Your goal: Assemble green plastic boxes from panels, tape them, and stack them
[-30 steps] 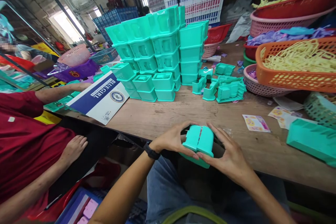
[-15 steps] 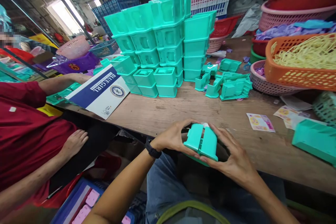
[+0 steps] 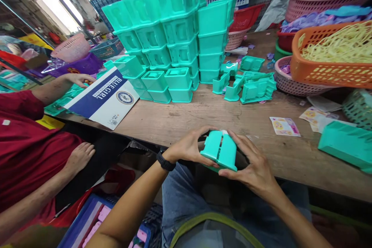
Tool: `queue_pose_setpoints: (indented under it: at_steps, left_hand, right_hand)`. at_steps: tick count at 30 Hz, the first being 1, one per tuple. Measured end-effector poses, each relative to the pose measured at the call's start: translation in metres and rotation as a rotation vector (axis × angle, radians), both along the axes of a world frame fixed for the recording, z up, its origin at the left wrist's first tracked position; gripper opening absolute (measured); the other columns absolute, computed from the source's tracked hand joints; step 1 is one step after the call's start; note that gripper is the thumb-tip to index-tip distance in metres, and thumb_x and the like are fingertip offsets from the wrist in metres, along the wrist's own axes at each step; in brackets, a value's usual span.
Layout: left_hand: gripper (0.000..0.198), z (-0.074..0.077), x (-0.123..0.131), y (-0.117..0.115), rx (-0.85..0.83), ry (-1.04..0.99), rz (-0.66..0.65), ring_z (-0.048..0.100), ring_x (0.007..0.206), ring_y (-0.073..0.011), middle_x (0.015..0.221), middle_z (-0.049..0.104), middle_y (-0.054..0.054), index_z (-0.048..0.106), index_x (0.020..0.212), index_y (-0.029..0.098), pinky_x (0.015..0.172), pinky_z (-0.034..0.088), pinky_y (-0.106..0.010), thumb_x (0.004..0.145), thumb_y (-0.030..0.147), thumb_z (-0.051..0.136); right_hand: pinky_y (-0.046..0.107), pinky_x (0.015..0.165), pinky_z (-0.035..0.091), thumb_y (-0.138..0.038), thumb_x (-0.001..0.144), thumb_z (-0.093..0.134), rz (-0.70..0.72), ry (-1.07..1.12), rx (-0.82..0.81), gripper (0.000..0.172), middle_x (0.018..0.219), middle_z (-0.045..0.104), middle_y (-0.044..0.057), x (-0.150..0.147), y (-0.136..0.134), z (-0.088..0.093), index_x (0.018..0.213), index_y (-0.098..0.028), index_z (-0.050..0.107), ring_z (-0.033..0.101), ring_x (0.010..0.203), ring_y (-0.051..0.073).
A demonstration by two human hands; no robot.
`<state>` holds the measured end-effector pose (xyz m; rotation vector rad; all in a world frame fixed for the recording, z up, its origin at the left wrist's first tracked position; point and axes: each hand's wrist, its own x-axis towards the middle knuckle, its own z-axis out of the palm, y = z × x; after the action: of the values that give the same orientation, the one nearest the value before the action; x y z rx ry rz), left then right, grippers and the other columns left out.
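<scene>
A teal plastic box [image 3: 220, 150] made of two halves, with a narrow gap between them, is held over the table's front edge. My left hand [image 3: 190, 148] grips its left side, with a black band on the wrist. On the right side, my right hand [image 3: 252, 159] holds it with thumb and fingers. A small white piece [image 3: 224, 132] shows at the far end of the box. Behind, stacked teal boxes [image 3: 180, 31] stand on the wooden table [image 3: 174, 120]. Loose teal parts [image 3: 257, 87] lie to their right.
A person in a red shirt [image 3: 26, 139] sits at the left beside a white-and-blue carton [image 3: 106, 99]. Printed cards [image 3: 285, 126] and a teal part [image 3: 345, 145] lie at the right. Behind them stands an orange basket [image 3: 328, 69] of yellow strands.
The view has shifted slightly. The box's gap looks a little wider at the far end, and my right thumb sits lower on it. The other person's far hand has moved into fuller view behind the carton.
</scene>
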<state>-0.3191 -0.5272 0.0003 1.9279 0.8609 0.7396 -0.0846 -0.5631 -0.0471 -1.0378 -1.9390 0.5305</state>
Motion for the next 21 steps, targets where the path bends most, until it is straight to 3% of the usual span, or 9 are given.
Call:
queue_pose_setpoints:
  at_steps: [12,17,21]
  left_hand:
    - [0.091,0.001,-0.003,-0.003,-0.053,0.048,0.049,0.063,0.128,-0.0349,0.137,0.068,-0.012,0.059,0.139,0.019,0.112,0.049,-0.044,0.06,0.042,0.098]
    - [0.095,0.002,-0.005,-0.005,-0.098,0.038,0.056,0.059,0.134,-0.0364,0.143,0.065,-0.013,0.059,0.14,0.022,0.116,0.046,-0.047,0.058,0.046,0.1]
    - [0.11,-0.005,-0.007,-0.01,-0.241,-0.067,0.071,0.051,0.143,-0.0373,0.155,0.054,-0.014,0.05,0.147,0.027,0.119,0.043,-0.049,0.054,0.054,0.101]
  right_hand:
    - [0.044,0.097,0.059,-0.065,0.086,0.077,0.006,0.049,0.007,0.09,0.136,0.065,0.014,-0.009,-0.002,0.001,0.16,-0.026,0.044,0.066,0.122,0.032]
    - [0.042,0.098,0.059,-0.069,0.088,0.073,0.035,0.055,0.06,0.091,0.137,0.064,0.014,-0.009,-0.002,0.001,0.161,-0.026,0.04,0.065,0.124,0.03]
    - [0.043,0.1,0.059,-0.073,0.085,0.071,0.041,0.043,0.084,0.097,0.138,0.063,0.014,-0.013,-0.004,0.001,0.162,-0.026,0.037,0.064,0.125,0.03]
